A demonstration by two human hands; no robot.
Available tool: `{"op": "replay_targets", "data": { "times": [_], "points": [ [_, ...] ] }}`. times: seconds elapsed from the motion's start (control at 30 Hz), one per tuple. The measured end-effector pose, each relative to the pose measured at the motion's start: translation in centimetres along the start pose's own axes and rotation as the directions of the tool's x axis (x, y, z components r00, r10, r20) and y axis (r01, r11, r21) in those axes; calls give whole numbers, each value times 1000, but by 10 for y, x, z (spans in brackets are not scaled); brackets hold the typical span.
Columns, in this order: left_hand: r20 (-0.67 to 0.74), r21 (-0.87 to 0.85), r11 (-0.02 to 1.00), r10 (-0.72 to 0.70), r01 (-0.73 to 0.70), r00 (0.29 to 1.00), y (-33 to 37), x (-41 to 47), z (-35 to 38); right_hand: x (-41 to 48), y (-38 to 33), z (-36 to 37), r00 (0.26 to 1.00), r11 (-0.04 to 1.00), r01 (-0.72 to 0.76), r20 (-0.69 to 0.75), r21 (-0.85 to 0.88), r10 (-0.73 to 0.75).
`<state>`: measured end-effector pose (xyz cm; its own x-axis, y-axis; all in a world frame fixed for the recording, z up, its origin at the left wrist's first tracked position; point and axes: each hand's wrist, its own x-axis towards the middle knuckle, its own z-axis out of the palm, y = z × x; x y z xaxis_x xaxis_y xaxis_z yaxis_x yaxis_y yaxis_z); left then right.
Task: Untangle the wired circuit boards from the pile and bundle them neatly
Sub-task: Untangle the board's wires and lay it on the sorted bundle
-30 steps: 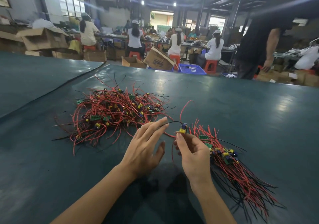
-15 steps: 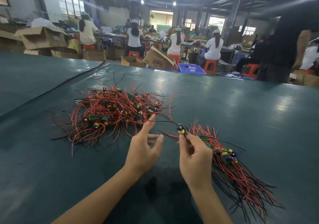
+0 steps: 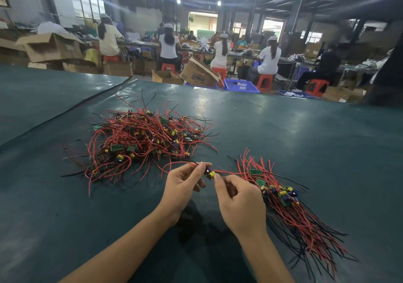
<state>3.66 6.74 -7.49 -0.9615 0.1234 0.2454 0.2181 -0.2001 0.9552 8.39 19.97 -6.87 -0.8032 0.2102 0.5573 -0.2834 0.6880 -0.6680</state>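
Two bare arms reach out over a wide table point(image 3: 65, 228) with a smooth, dark green, slightly shiny cover. The left hand point(image 3: 183, 186) is curled, and its thumb and first finger pinch a thin red wire. The right hand point(image 3: 239, 204) is curled too and pinches one small board point(image 3: 210, 173) with a round yellow part on it. The board sits in the air between the two hands, just above the table. Just beside the right hand lies a tidy bundle point(image 3: 290, 208) of little green boards lined up side by side, with their long red and black wires all fanning out one way. Farther out, to the left, lies a messy pile point(image 3: 144, 138) of the same boards, with red wires looping and sticking out everywhere. So there are two heaps and one board in the hands. A raised dark line crosses the cover on the far left. Past the table edge stand a blue plastic basket point(image 3: 241, 85) with holes and a tipped brown cardboard box point(image 3: 197, 74). Behind them four people in light tops point(image 3: 168, 44) sit on red stools with their backs turned, in a big dim hall with small round lights high up.
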Motion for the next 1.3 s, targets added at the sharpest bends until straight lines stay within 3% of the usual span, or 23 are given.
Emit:
{"op": "replay_targets", "data": {
  "times": [0.1, 0.17, 0.23, 0.27, 0.33, 0.4, 0.47, 0.67, 0.9, 1.3],
  "points": [
    [-42, -35, 999, -10, 9, 999, -1, 0, 0, 2, 1, -3, 984, 987, 46, -163, -152, -71],
    [-103, -50, 999, -11, 6, 995, -1, 1, 0, 2, 1, -3, 939, 956, 120, -282, -266, -197],
    [-154, -74, 997, -13, 2, 988, -2, 3, -1, 2, -1, -1, 905, 947, 254, -296, -197, -305],
    [-170, -99, 995, -14, -3, 985, -2, 3, -2, 1, -3, 0, 921, 952, 299, -239, -72, -308],
    [-181, -164, 986, -29, -1, 983, -1, 5, -2, -4, -6, 5, 978, 965, 209, -6, 159, -211],
    [-180, -204, 979, -56, 18, 982, -1, 5, -2, -11, -6, 13, 959, 989, 38, 272, 146, -77],
    [-166, -244, 968, -101, 59, 981, -2, 5, -2, -16, -3, 20, 920, 994, -57, 391, 93, 16],
    [-43, -359, 923, -165, 139, 985, 1, 6, -6, -6, -8, 21, 951, 885, -283, 227, 370, 210],
    [129, -393, 872, -262, 292, 956, 3, 5, -6, 0, -12, 14, 879, 646, -448, 170, 618, 446],
    [201, -195, 940, -243, 281, 949, 3, 0, 3, 0, -17, 13, 945, 764, -284, 35, 579, 324]
  ]
}}
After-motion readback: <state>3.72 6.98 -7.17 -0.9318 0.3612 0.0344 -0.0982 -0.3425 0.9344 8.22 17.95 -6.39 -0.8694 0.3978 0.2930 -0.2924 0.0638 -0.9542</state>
